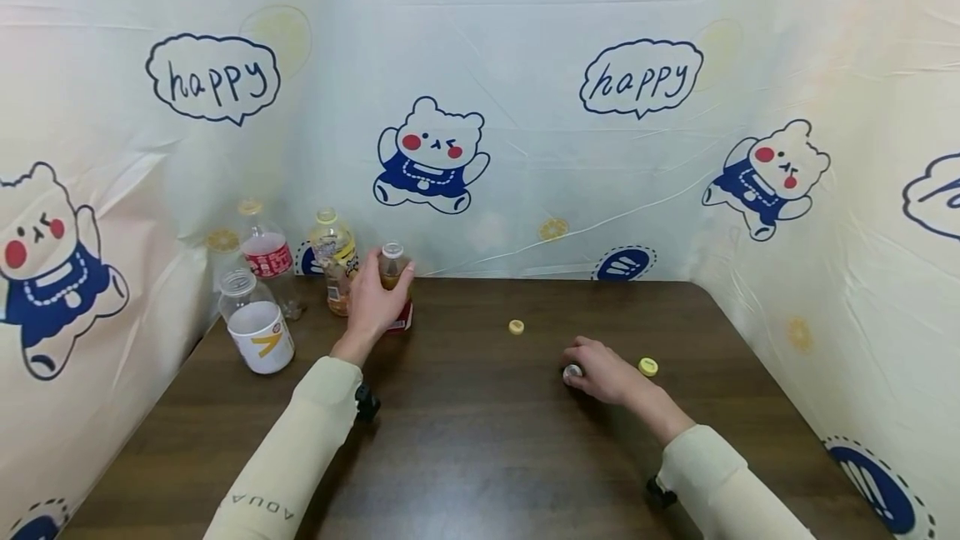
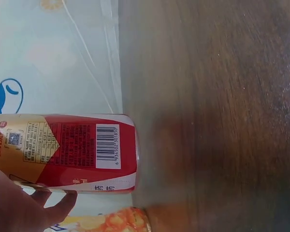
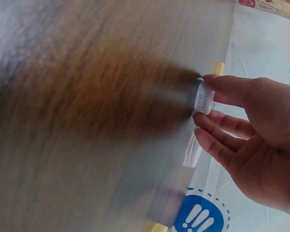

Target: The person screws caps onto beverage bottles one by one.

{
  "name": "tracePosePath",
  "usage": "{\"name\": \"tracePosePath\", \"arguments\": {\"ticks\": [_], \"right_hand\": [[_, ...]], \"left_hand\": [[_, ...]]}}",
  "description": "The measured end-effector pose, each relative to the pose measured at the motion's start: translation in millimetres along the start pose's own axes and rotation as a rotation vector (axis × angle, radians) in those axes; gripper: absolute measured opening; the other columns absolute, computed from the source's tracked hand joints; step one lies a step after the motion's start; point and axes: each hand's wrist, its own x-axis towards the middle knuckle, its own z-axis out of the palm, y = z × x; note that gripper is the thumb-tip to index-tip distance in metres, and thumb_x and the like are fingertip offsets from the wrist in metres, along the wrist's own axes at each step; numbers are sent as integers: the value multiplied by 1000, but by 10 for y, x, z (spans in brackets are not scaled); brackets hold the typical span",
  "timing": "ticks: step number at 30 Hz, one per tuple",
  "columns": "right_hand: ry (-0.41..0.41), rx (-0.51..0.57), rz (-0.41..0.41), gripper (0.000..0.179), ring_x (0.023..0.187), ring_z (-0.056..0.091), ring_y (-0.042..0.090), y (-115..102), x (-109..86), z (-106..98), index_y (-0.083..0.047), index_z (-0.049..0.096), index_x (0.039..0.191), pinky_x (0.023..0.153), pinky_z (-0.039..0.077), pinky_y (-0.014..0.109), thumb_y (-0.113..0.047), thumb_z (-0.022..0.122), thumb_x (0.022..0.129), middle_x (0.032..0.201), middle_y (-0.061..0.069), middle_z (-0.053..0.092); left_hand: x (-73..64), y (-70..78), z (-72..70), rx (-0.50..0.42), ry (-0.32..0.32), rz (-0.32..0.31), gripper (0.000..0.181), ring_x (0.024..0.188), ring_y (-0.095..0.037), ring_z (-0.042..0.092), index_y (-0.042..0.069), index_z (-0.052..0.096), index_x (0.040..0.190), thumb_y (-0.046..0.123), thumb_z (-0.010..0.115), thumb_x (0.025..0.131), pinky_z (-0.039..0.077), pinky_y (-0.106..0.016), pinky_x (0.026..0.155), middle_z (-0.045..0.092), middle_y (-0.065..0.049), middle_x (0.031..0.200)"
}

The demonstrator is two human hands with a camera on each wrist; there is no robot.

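Observation:
My left hand [image 1: 375,297] grips a bottle with a red and gold label [image 2: 87,152] from behind its near side, thumb to the right. The bottle [image 1: 392,261] stands upright at the table's far edge, its clear neck showing above the hand. On the right, my right hand [image 1: 606,372] pinches a small white cap [image 3: 203,96] between thumb and fingers, low over the table. A pale round cap [image 1: 516,327] lies to the left of that hand, and a yellow cap [image 1: 648,367] lies just to its right.
To the left of the held bottle stand a yellow-labelled bottle [image 1: 339,265], a clear bottle with a red label [image 1: 268,255] and a wide white-labelled jar [image 1: 261,338]. A printed curtain [image 1: 525,148] borders the brown table [image 1: 465,457]. A white object [image 3: 192,151] lies behind the right fingers.

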Motion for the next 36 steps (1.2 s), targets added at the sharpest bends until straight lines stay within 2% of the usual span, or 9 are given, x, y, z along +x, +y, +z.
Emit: {"name": "tracePosePath", "arguments": {"ticks": [10,18,26,36], "right_hand": [[4,-1,-6,12,86,60,21,-25,-2,-6,-5,69,103,81,55,47,-9,74,93,97,7,61],[26,0,-21,13,90,65,25,-34,-12,-33,-3,68,105,83,57,47,-7,72,94,98,9,67],[11,34,-18,15,91,66,24,-39,-5,-51,-2,67,110,84,57,48,-5,70,95,99,10,69],[43,33,-17,14,90,65,22,-31,-11,-77,-1,72,109,83,58,46,-5,70,95,98,9,67]], "left_hand": [[-96,102,8,-10,-76,30,78,132,-37,52,14,38,152,63,59,96,41,-64,108,51,-15,147],[-154,195,31,-14,-102,73,79,130,-37,54,15,38,152,64,60,95,44,-63,106,52,-16,146],[-224,290,40,-25,-155,73,76,130,-36,54,17,39,150,64,61,94,44,-64,105,52,-13,145],[-297,378,83,-32,-187,75,73,129,-36,56,20,40,149,62,62,94,46,-64,102,53,-12,145]]}}
